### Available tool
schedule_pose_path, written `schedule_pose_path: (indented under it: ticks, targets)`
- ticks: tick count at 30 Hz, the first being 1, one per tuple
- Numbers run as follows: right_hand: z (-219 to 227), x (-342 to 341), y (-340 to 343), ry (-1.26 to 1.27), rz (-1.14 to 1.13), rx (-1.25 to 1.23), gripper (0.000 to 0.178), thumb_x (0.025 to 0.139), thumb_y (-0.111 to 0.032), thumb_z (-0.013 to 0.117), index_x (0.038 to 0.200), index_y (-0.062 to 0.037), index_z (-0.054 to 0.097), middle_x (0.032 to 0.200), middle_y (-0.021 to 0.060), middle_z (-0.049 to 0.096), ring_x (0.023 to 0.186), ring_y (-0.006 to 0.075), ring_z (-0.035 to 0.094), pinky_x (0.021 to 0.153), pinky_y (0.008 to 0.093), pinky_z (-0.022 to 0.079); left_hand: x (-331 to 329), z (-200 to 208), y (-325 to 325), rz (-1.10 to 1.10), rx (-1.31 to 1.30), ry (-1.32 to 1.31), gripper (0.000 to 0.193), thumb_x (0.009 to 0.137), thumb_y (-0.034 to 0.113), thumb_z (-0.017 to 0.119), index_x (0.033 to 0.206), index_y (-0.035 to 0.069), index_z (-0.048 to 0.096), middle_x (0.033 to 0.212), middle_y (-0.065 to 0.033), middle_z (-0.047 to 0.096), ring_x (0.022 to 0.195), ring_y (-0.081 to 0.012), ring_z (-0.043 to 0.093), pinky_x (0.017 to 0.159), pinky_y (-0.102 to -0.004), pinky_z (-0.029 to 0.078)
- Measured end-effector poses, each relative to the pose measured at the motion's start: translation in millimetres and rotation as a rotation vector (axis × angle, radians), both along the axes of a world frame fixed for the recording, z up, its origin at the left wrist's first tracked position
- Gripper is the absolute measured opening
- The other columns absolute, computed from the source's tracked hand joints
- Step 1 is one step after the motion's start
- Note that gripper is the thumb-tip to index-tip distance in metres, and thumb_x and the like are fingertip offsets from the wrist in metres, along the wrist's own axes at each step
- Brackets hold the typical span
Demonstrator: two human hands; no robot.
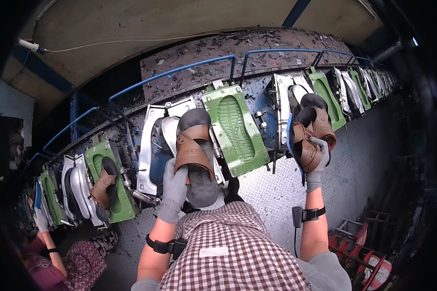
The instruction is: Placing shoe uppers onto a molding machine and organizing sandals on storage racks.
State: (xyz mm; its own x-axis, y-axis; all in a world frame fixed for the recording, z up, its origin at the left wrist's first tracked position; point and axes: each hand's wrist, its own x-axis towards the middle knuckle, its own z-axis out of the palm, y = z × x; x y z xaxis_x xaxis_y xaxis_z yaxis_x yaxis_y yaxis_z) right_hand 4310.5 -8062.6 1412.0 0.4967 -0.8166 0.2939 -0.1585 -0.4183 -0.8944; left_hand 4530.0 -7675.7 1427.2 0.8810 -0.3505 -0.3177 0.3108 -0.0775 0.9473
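My left hand (174,190), in a grey glove, is closed on the side of a brown-strapped sandal (194,153) with a dark footbed. That sandal lies over an open silver mould (150,145), beside a green mould plate (235,128) with a ridged sole-shaped hollow. On the right, my gloved right hand (318,160) grips a second brown sandal (306,150), tilted, with a blue edge along its left side. Right behind it, a third brown sandal (322,123) sits at another silver mould (282,99); whether my right hand touches this one too is hidden.
Several more silver and green moulds (357,89) line the curved machine. Another brown sandal (104,188) rests by a green mould on the left. A co-worker's gloved hand (41,220) is at the far left. Blue rails (179,70) run behind; red-and-white reels (376,271) stand lower right.
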Motion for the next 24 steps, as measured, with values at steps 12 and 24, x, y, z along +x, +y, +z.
schedule_pose_path:
  ticks: [12,24]
  targets:
    - [-135.7,-14.2,-429.5,0.195,0.326,-0.061,0.052,0.095,-0.011,0.052,0.146,-0.0040,0.042,0.141,0.0138,0.052,0.124,0.0254,0.056,0.108,0.0345,0.044,-38.0,-50.3,-88.8,-0.263,0.731,-0.150,0.070,0.086,0.026,0.061,0.148,0.005,0.038,0.141,-0.0250,0.050,0.126,-0.0387,0.054,0.109,-0.0427,0.041]
    - [23.7,80.5,-58.8,-0.081,0.098,-0.408,0.050,0.099,-0.020,0.056,0.141,0.0055,0.047,0.143,0.0185,0.053,0.131,0.0299,0.052,0.112,0.0386,0.037,13.7,-31.6,236.1,0.844,1.210,-0.580,0.069,0.080,0.006,0.058,0.146,0.006,0.037,0.138,-0.0221,0.050,0.133,-0.0377,0.044,0.113,-0.0466,0.034]
